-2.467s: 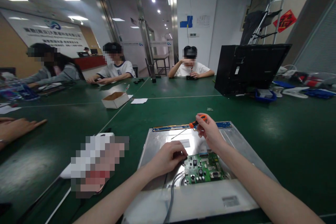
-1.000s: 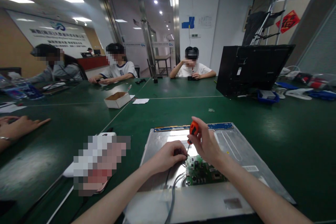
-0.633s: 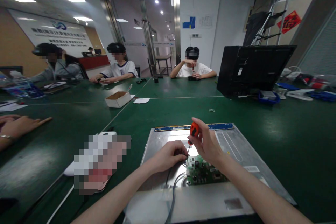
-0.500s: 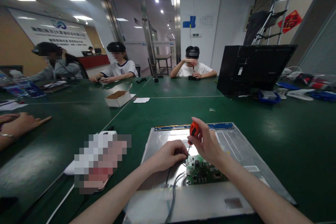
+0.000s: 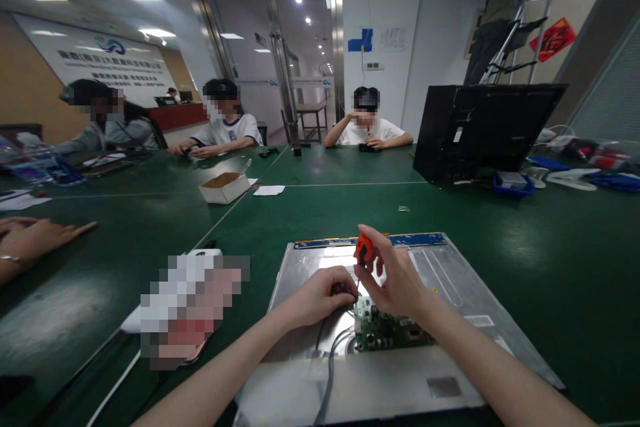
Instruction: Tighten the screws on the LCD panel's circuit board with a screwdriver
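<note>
My right hand is closed around the orange-and-black handle of a screwdriver. Its thin shaft points down at the upper left corner of a green circuit board. Beside that corner, my left hand has its fingers pinched together near the screwdriver's tip; what they hold, perhaps a dark cable end, is hidden. The board lies on a flat silver metal panel with a blue strip along its far edge. A grey cable runs from beside the board toward the panel's near edge.
Left of the panel lie a blurred white and pink object and a white cable. Another person's hand rests at the far left. Farther off stand a small open box and a black monitor. Several people sit across the green table.
The screwdriver handle has turned and shifted slightly left and down, with my right hand's fingers moving along. My left hand stays in nearly the same place.
</note>
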### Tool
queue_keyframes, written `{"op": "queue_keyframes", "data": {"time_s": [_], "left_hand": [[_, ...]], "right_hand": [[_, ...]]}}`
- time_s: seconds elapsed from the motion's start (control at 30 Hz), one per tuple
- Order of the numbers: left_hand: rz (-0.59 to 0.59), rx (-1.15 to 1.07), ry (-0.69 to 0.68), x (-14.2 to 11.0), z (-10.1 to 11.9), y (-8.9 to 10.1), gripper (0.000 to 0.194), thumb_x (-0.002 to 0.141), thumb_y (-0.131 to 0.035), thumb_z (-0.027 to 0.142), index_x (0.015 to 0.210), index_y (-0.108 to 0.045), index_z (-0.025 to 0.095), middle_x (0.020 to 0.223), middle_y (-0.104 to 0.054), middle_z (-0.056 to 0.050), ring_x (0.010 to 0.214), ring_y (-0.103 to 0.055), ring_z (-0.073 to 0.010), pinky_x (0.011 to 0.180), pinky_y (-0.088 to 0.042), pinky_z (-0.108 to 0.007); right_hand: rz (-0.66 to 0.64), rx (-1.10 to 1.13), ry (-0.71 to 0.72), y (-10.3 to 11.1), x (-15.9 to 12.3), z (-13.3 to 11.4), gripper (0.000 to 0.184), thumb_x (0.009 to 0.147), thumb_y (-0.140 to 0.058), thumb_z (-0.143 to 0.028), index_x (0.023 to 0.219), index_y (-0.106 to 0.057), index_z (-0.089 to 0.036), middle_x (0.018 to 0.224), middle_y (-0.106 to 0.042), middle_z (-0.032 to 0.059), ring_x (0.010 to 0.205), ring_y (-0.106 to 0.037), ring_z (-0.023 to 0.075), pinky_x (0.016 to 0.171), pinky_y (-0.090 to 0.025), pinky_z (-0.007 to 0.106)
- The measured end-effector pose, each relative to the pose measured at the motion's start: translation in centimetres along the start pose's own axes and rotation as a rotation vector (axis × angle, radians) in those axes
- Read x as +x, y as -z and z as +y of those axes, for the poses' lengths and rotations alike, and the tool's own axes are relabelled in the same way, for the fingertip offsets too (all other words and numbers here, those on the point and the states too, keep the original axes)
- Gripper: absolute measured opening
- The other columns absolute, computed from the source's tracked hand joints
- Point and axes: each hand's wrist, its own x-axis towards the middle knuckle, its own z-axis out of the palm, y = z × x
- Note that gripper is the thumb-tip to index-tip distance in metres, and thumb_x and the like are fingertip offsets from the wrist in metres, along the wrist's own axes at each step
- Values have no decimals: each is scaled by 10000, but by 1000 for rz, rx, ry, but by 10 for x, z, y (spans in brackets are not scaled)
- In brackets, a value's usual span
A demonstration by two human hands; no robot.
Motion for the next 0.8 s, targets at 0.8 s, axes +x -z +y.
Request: {"op": "queue_keyframes", "data": {"time_s": [0.8], "left_hand": [[11, 87, -26, -1, 2, 0, 97, 818, -619, 131, 893, -668, 165, 804, -639, -1, 715, -551, -148, 681, -453, -256]], "right_hand": [[45, 160, -75, -7, -2, 1, 644, 904, -504, -131, 1482, -240, -235, 792, -594, -15, 513, -539, 97, 458, -453, 203]]}}
